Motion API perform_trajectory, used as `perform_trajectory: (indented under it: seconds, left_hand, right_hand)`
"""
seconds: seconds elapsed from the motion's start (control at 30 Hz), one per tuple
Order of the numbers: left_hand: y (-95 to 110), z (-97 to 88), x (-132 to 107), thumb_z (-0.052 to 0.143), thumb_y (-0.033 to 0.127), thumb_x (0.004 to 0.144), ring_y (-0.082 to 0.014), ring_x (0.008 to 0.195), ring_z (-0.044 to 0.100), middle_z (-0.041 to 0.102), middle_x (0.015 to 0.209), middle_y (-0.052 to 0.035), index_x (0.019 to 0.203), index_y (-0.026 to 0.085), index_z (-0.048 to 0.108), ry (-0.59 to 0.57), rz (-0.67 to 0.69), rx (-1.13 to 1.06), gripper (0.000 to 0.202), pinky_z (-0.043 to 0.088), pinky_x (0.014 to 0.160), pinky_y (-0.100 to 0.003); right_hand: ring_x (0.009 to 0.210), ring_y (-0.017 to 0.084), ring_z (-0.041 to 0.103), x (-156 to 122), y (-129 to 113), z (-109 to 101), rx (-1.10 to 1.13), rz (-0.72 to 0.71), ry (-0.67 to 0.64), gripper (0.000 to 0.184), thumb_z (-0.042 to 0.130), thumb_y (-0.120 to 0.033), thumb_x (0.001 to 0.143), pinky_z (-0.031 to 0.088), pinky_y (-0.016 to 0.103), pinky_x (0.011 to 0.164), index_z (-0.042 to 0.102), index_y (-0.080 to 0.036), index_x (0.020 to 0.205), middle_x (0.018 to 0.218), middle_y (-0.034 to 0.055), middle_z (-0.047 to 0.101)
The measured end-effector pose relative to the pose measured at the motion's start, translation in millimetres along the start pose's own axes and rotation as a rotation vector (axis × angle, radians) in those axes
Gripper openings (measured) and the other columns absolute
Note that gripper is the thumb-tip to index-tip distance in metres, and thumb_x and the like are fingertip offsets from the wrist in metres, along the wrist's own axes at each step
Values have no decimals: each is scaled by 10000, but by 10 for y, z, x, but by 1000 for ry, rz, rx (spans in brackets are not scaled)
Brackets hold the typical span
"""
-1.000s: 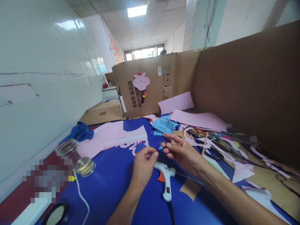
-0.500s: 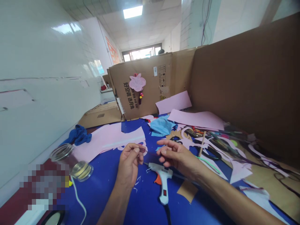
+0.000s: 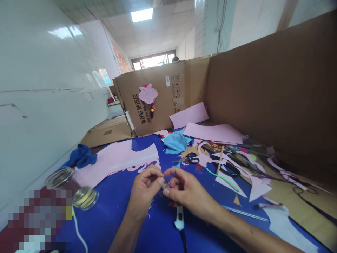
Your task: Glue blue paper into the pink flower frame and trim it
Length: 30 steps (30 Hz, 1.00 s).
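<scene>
The left hand [image 3: 143,193] and the right hand [image 3: 188,191] are both closed in a small pinch. Their fingertips [image 3: 160,181] meet above the blue top of the counter [image 3: 110,225], near its close edge. Between them is a tiny dark strand [image 3: 166,183] – it may be wire or thread, but it is too small to tell.

A thing this small is best held with just the tips of the fingers. It seems good to keep both hands close together and low, so they stay steady and the strand does not slip.

A white hot glue gun [image 3: 179,218] lies right under the hands, and most of it is hidden. Its black cord [image 3: 183,239] runs to the close edge of the counter. It would be wise to keep the fingers away from its hot end.

Farther in are black-handled scissors [image 3: 188,160], a blue cloth [image 3: 177,142] and a green pipe cleaner [image 3: 222,178]. A big sheet of pink paper [image 3: 116,163] lies toward the left edge.
</scene>
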<state>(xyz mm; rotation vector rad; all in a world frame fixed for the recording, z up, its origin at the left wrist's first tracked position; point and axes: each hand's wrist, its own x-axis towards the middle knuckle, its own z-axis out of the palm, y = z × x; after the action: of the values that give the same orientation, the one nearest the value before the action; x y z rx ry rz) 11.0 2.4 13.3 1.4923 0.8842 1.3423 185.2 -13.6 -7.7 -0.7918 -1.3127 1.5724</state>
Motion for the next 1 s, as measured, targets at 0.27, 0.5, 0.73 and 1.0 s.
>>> perform_trajectory:
  seconds: [0.27,0.5,0.73,1.0]
  left_hand:
    - [-32,69,12,899,445,706,-75,513,421,565,643,35,945,176,744,82,-372,-222,392,326,468,-196]
    - [-85,133,4,950,427,650,-65,493,470,579,579,32,827,149,741,76,-414,-267,391,346,470,-182]
    - [-101,94,33,940,450,663,-57,497,457,642,673,14,766,155,698,121,-374,-269,396,358,457,-187]
    - [-138,107,12,943,439,661,-74,497,489,579,557,37,815,157,717,63,-438,-247,393,361,481,-187]
  right_hand:
    - [432,77,506,14,-38,-5,-46,-19,63,435,763,-604,864,401,185,411,660,-181,864,645,-30,657]
    - [432,84,500,41,-35,-47,-24,-19,88,449,786,-619,843,459,206,419,680,-183,867,650,-26,663]
    - [406,91,520,29,-43,-28,-54,7,87,455,766,-631,851,430,194,390,686,-185,886,619,-33,652]
    - [433,107,555,38,5,-54,-34,15,98,395,774,-581,861,462,209,418,687,-196,874,637,-34,649]
